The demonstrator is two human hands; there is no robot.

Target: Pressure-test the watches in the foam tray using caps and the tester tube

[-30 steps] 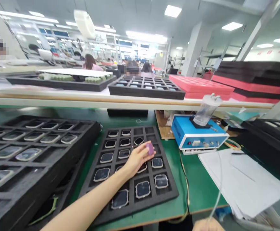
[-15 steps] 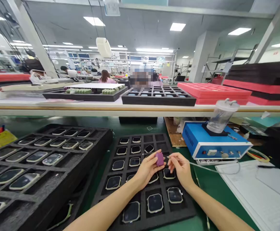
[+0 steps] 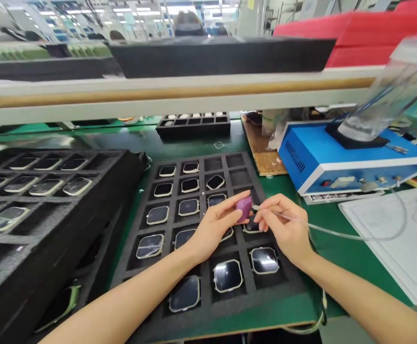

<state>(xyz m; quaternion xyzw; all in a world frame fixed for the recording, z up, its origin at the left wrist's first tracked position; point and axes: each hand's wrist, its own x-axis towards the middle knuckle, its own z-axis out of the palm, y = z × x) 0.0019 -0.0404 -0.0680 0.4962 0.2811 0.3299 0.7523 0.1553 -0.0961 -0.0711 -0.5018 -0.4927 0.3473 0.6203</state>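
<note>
Between the fingers and thumb of my left hand (image 3: 213, 229) is a small purple watch case (image 3: 244, 208), its edge turned toward the right hand. My right hand (image 3: 287, 229) pinches the end of a thin clear tube (image 3: 341, 235); the tube's small tip points at the case, very near it. Whether they touch I cannot tell. Both hands are above a black foam tray (image 3: 246, 267) whose compartments hold several watch bodies with dark screens, such as one square watch (image 3: 227, 275) near the front.
A blue control box (image 3: 305, 155) stands at right, with a clear canister (image 3: 373, 107) on top. Stacked black foam trays (image 3: 82, 229) with watches rise at left. A shelf (image 3: 194, 91) crosses above the green bench. Paper sheets (image 3: 384, 224) lie at right.
My view has tilted down and come closer to the bench. The purple case is turned more edge-on, and the tube tip in my right hand is nearer to it.
</note>
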